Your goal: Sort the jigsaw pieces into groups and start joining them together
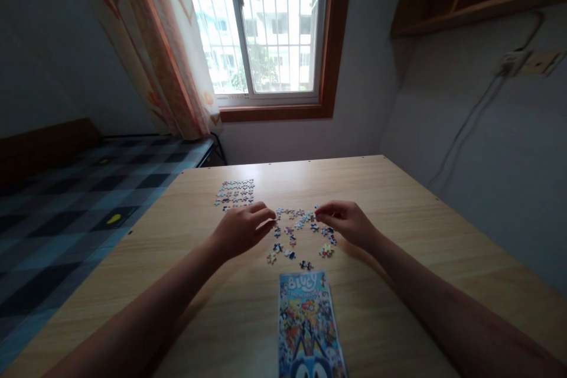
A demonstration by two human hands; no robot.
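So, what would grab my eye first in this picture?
Probably the bright window at the top, with a patterned curtain hanging at its left. Below, the left hand and right hand are at either side of loose jigsaw pieces mid-table. Nearer the viewer, a colourful cartoon picture lies on the pale wooden table.

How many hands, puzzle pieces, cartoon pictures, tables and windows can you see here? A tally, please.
Hands: 2 (left hand, right hand)
Cartoon picture: 1
Table: 1
Window: 1
Puzzle pieces: too small and crowded to count
Total, without the pieces: 5
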